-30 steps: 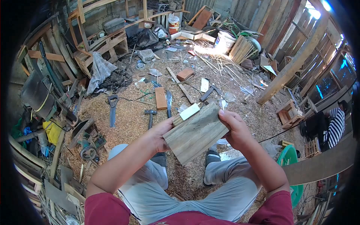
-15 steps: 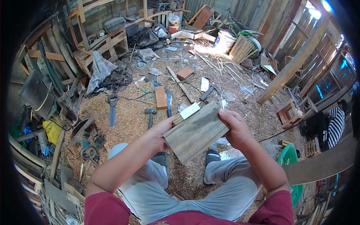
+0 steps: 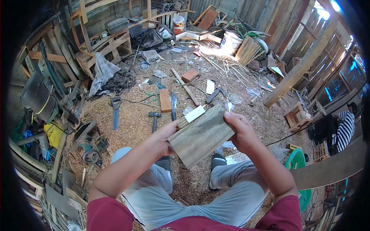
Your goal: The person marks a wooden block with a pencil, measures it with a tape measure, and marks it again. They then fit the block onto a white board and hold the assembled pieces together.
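A grey-brown wooden board is held tilted above my lap, between both hands. My left hand grips its left end, with the fingers hidden underneath. At the right end my right hand holds the edge, its thumb near the upper corner. Along the board's far edge lie a pale white-green block and a narrow wooden strip, close to my left hand. How these pieces are joined to the board cannot be seen.
On the sawdust floor beyond lie a hammer, a handsaw, a dark blade and a reddish block. A green basin stands at right. Another person sits at far right.
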Motion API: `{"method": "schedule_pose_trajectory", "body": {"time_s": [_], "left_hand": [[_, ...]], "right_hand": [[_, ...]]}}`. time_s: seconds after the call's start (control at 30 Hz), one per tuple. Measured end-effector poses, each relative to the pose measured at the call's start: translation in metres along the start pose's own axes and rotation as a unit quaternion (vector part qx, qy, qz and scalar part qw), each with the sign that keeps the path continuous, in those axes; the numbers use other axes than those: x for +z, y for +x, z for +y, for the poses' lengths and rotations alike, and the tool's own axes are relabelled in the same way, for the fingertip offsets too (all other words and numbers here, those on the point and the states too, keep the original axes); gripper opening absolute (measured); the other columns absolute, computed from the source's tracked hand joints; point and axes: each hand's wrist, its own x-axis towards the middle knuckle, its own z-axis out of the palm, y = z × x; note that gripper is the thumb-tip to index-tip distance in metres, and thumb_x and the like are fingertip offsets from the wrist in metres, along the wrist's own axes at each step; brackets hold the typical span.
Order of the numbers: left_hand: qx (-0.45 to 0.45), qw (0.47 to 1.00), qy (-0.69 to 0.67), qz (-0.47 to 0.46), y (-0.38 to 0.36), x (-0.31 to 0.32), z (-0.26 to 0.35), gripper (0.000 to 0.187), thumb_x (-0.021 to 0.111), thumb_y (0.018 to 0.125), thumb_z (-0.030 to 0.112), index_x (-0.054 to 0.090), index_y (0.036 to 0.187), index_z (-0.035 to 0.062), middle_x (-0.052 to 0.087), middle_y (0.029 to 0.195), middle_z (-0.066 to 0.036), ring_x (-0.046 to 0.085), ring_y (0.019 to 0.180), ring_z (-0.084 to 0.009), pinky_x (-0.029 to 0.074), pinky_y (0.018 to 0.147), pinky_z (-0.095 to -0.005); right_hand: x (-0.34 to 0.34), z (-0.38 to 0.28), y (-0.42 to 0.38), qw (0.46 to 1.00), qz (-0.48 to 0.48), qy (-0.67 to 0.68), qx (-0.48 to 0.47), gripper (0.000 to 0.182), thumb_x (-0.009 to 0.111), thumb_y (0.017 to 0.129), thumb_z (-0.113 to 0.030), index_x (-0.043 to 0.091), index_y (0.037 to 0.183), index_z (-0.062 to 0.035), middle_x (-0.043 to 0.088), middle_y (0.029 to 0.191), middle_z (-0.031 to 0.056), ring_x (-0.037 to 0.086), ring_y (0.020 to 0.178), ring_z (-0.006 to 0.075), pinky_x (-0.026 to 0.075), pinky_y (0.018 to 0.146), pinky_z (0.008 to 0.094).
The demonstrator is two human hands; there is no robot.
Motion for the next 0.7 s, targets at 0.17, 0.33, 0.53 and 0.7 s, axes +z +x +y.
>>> {"method": "schedule_pose_trajectory", "body": {"time_s": [0.17,0.33,0.53,0.7], "left_hand": [[0.000,1.000,-0.001,-0.003,0.000,0.000,0.000,0.050,0.057,0.114,0.044,0.068,0.144,0.0057,0.077,0.136,-0.014,0.080,0.116,-0.0236,0.067,0.099,-0.0446],[-0.003,0.999,-0.020,-0.040,0.009,-0.008,-0.002,0.050,0.057,0.114,0.044,0.068,0.144,0.0053,0.077,0.136,-0.015,0.080,0.116,-0.0238,0.067,0.099,-0.0449],[-0.002,1.000,-0.007,-0.023,0.007,-0.006,-0.001,0.050,0.056,0.115,0.043,0.068,0.144,0.0056,0.077,0.136,-0.014,0.080,0.116,-0.0240,0.067,0.099,-0.0450],[0.005,1.000,0.005,-0.018,0.007,-0.005,-0.001,0.049,0.055,0.115,0.044,0.068,0.145,0.0064,0.077,0.136,-0.014,0.080,0.116,-0.0237,0.067,0.099,-0.0452]], "right_hand": [[0.004,-0.003,-0.002,1.000,-0.006,0.019,-0.005,0.046,0.066,0.107,-0.048,0.074,0.123,-0.0055,0.077,0.101,0.0023,0.075,0.082,0.0100,0.061,0.067,0.0285],[0.001,-0.001,0.000,1.000,-0.011,0.019,-0.005,0.046,0.067,0.107,-0.048,0.074,0.123,-0.0052,0.077,0.101,0.0028,0.075,0.082,0.0104,0.062,0.068,0.0287],[0.006,-0.004,-0.003,1.000,0.005,0.017,0.003,0.046,0.066,0.107,-0.048,0.074,0.122,-0.0054,0.077,0.100,0.0024,0.074,0.081,0.0101,0.061,0.066,0.0278],[0.003,-0.003,-0.002,1.000,-0.007,0.009,0.000,0.046,0.065,0.108,-0.048,0.075,0.121,-0.0056,0.077,0.099,0.0020,0.074,0.081,0.0097,0.060,0.066,0.0272]]}}
